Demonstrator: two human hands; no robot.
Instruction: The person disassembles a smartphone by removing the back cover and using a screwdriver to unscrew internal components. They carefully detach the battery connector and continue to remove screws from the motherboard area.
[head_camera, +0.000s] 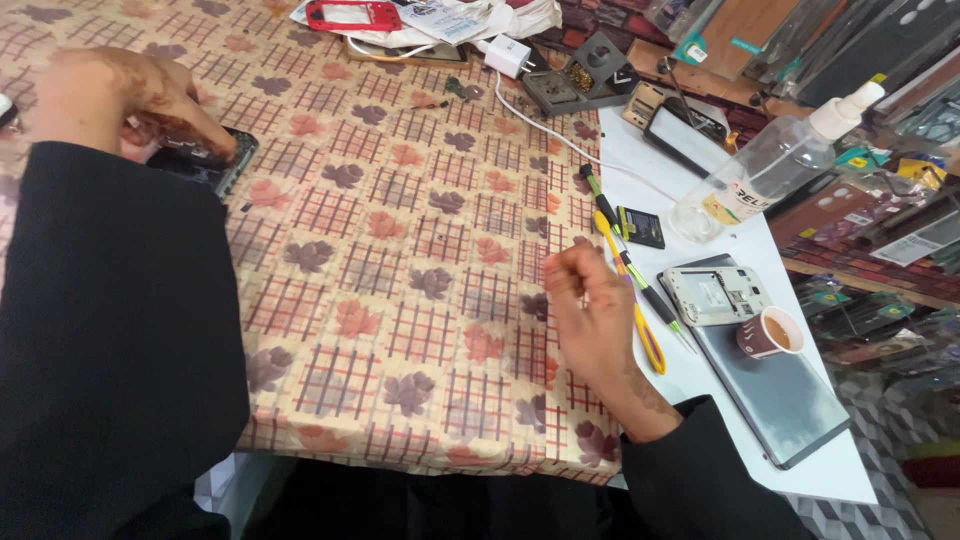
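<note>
Black sleeves frame the scene: the left hand presses its fingers down on a dark opened phone lying on the checked cloth at the upper left, pinning it flat rather than gripping it. The right hand hovers over the cloth's right edge, fingers curled narrow with thumb and fingertips pinched together; whether some tiny part sits between them I cannot tell. Just beside it on the white board lie a yellow tool and a green-tipped screwdriver, with a small battery near them. Further right, a silver phone frame rests on a grey tablet, touching a cup of brown drink. The likely trouble, as I judge it: a careless sweep of the right hand or sleeve could tip the cup over the bare electronics, and a small piece let go over the busy patterned cloth would be hard to find. A spray bottle lying on its side near the board's edge could also roll.
</note>
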